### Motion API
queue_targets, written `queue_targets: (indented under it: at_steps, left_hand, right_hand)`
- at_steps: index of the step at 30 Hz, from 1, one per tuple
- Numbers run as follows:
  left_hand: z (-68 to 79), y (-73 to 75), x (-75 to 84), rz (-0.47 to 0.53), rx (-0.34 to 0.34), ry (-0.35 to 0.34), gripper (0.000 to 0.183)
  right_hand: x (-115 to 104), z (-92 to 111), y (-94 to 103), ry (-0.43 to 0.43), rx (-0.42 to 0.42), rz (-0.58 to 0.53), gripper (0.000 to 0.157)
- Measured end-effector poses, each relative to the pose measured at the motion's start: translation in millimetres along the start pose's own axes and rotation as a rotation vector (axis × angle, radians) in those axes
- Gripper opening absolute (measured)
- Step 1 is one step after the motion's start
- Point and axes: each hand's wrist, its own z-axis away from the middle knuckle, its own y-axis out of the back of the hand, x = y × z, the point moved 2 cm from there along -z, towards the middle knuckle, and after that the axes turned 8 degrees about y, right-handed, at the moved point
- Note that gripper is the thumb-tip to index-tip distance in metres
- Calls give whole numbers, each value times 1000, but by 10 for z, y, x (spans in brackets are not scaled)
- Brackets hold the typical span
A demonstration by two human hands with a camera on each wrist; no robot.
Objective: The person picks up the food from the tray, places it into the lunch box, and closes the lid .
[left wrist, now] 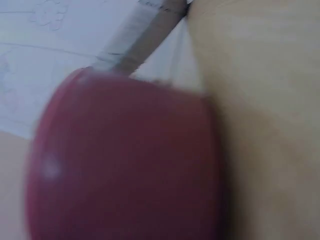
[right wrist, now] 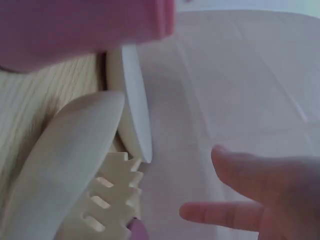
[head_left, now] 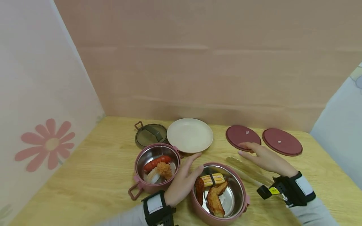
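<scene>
My left hand [head_left: 183, 180] is between two pink pots, fingers straight, its thumb right at the rim of the nearer pot [head_left: 242, 191]. That pot holds a yellow block with a black band [head_left: 212, 179], a browned chicken wing [head_left: 215, 201] and another brown piece. A red sausage [head_left: 156, 163], an orange crumbed piece [head_left: 164, 170] and a pale piece lie in the left pot [head_left: 151, 188]. In the left wrist view, a blurred pot wall [left wrist: 125, 160] fills the middle. My right hand [head_left: 267, 158], fingers extended and holding nothing, hovers near a cream spoon [right wrist: 75, 140] and a slotted, toothed utensil [right wrist: 118, 190].
A cream plate [head_left: 190, 135] stands at the back middle. Left of it is a dark round piece [head_left: 148, 138] with a loop handle. Two maroon lids [head_left: 240, 136] lie at the back right. Upright panels bound the table at the back and sides.
</scene>
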Motion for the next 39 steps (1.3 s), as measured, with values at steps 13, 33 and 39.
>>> queue_targets:
  at_steps: [13, 33, 39]
  left_hand:
    - [-892, 130, 757, -200, -203, -4, 52]
    - [-2079, 110, 647, -186, -240, 231, 62]
    - [-2158, -85, 544, -355, -247, 341, 61]
  right_hand:
    - [102, -434, 67, -158, 54, -33, 60]
    - [523, -254, 267, -389, 62, -258, 81]
    - [503, -313, 226, -415, 56, -266, 76]
